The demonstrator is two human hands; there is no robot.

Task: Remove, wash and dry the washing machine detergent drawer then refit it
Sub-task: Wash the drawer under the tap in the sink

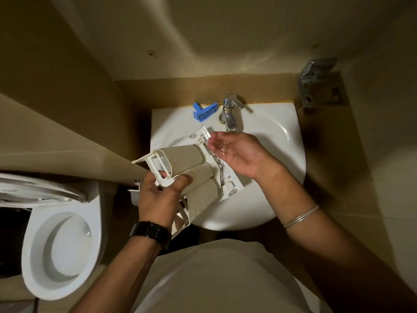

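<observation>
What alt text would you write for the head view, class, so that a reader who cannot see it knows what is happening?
A person holds a white detergent drawer over a white sink, the left hand gripping its near end while the cupped right hand catches water under the tap. A blue plastic part lies on the sink's back edge, and an open toilet stands to the left.

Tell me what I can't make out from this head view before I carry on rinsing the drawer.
- Detergent drawer: its near end is hidden behind the left hand; the inside faces away.
- Sink: the drain is covered by the drawer and the right hand.
- Tap: whether water is running is too faint to tell.
- Blue part: too small to identify.
</observation>
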